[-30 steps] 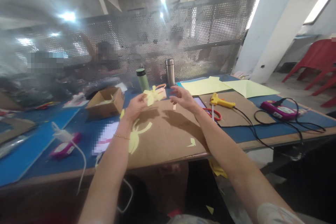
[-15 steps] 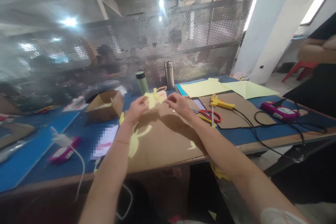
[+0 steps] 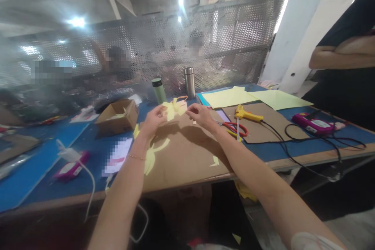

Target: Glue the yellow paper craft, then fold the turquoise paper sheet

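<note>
**Left hand [image 3: 155, 118] pinched a yellow paper piece [image 3: 173, 109] above the cardboard sheet [image 3: 187, 156]**

The left hand grasped the paper piece at its left side, thumb and fingers closed on it. The right hand [image 3: 200, 116] was at the opposite end, its fingertips drawn together by the edge; whether they gripped it could not be told. The piece was raised between the two hands, over the far part of the cardboard sheet, with strips spreading from its middle like a bow. A pinkish part showed at its right, and a thin orange loop [image 3: 183, 97] stood out at the top.

On the cardboard sheet below, curved yellow strips [image 3: 150, 160] lay near the left forearm and a small yellow scrap [image 3: 216, 161] near the right one. A tiny pale piece [image 3: 194, 122] lay just under the right hand.

To the right were red-handled scissors [image 3: 240, 128] and a yellow glue gun [image 3: 249, 115], the latter on a second cardboard piece [image 3: 275, 129]. Yellow sheets [image 3: 228, 98] lay behind them, and a purple power strip [image 3: 313, 124] farther right. Beyond the hands stood a green bottle [image 3: 159, 93] and a steel flask [image 3: 190, 83]; an open cardboard box [image 3: 129, 119] sat to the left. At the right, a person in dark clothes [image 3: 342, 54] stood with folded arms.
</note>
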{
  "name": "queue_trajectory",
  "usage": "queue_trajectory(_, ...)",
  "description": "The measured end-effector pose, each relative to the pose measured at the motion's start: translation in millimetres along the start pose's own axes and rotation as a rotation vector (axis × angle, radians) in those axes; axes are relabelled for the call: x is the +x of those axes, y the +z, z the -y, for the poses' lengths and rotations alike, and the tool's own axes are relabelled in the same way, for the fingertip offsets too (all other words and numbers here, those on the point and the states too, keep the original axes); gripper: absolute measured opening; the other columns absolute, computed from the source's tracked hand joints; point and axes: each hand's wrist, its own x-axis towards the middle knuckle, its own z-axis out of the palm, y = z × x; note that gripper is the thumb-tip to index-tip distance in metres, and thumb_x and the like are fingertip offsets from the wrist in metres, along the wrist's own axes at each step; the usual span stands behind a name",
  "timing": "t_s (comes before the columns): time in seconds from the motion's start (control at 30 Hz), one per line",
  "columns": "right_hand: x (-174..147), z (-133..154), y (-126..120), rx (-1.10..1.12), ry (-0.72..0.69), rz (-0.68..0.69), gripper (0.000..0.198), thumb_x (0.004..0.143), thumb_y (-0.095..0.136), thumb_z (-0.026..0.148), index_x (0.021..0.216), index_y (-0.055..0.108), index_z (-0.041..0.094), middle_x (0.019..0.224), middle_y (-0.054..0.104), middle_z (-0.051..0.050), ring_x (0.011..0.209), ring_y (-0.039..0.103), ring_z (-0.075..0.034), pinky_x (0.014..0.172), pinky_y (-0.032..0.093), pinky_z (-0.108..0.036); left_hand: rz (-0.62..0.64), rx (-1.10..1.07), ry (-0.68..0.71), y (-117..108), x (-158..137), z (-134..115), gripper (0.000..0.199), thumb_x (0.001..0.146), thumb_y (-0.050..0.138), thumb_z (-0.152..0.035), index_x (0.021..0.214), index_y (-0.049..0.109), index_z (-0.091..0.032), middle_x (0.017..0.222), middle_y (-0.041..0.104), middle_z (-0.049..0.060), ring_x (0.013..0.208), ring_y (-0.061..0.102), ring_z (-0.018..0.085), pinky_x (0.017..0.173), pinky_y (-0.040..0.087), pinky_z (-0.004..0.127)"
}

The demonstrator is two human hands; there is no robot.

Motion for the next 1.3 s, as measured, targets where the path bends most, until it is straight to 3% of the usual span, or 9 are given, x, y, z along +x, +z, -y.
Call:
queue_trajectory(0.27, -2.5, 5.3, -8.6, -0.014, -0.035, 0.069, 0.034, 0.089, 0.067, 0.054, 0.078, 0.054, 0.023, 0.068, 0.061, 0.000, 0.059, 0.063, -0.016, 0.055, 0.050, -0.029, -0.082, -0.190, -0.011, 7.3, 2.3, -8.0, 0.080, 0.061, 0.090, -0.033, 0.135, 0.064, -0.016, 0.130, 0.071, 0.013, 0.113, 0.069, 0.025, 0.100, 0.055, 0.039)
queue_trajectory(0.6, 1.1, 4.3, -7.9, 0.014, -0.072, -0.058, 0.038, 0.085, 0.066, 0.059, 0.079, 0.054, 0.024, 0.065, 0.059, 0.002, 0.057, 0.059, -0.015, 0.057, 0.050, -0.030, -0.182, -0.140, 0.093, 17.5, 2.6, -16.4, 0.067, 0.065, 0.089, -0.035, 0.120, 0.053, -0.021, 0.112, 0.070, 0.010, 0.101, 0.073, 0.023, 0.090, 0.057, 0.036)
queue_trajectory(0.73, 0.8, 4.1, -7.1, 0.036, -0.071, -0.093, 0.038, 0.084, 0.067, 0.060, 0.079, 0.054, 0.024, 0.065, 0.060, 0.002, 0.056, 0.059, -0.015, 0.054, 0.049, -0.030, -0.269, -0.031, 0.124, 16.2, 2.7, -14.6, 0.046, 0.066, 0.088, -0.039, 0.097, 0.060, -0.020, 0.096, 0.068, 0.004, 0.088, 0.069, 0.018, 0.084, 0.055, 0.033)
queue_trajectory(0.87, 0.6, 4.3, -6.4, 0.042, -0.045, -0.077, 0.040, 0.084, 0.066, 0.062, 0.080, 0.054, 0.025, 0.063, 0.060, 0.002, 0.055, 0.059, -0.015, 0.052, 0.049, -0.029, -0.286, 0.067, 0.123, 13.4, 1.5, -13.8, 0.033, 0.071, 0.083, -0.043, 0.086, 0.067, -0.019, 0.082, 0.067, 0.001, 0.074, 0.062, 0.015, 0.075, 0.051, 0.030)
queue_trajectory(1.07, 0.1, 7.9, -5.5, 0.058, -0.037, -0.042, 0.045, 0.083, 0.063, 0.069, 0.080, 0.051, 0.025, 0.061, 0.057, 0.003, 0.053, 0.058, -0.015, 0.051, 0.048, -0.028, -0.308, 0.083, 0.128, 11.9, 0.0, -15.9, 0.032, 0.070, 0.083, -0.046, 0.082, 0.070, -0.019, 0.082, 0.070, 0.003, 0.075, 0.062, 0.017, 0.074, 0.049, 0.030)
queue_trajectory(1.3, 1.5, 9.0, -8.8, 0.035, -0.056, -0.018, 0.035, 0.085, 0.065, 0.057, 0.079, 0.053, 0.025, 0.063, 0.058, 0.002, 0.055, 0.059, -0.015, 0.054, 0.050, -0.029, -0.275, 0.126, 0.104, 7.8, -0.4, -15.7, 0.022, 0.072, 0.080, -0.039, 0.074, 0.069, -0.020, 0.076, 0.068, 0.002, 0.075, 0.062, 0.018, 0.074, 0.049, 0.031)
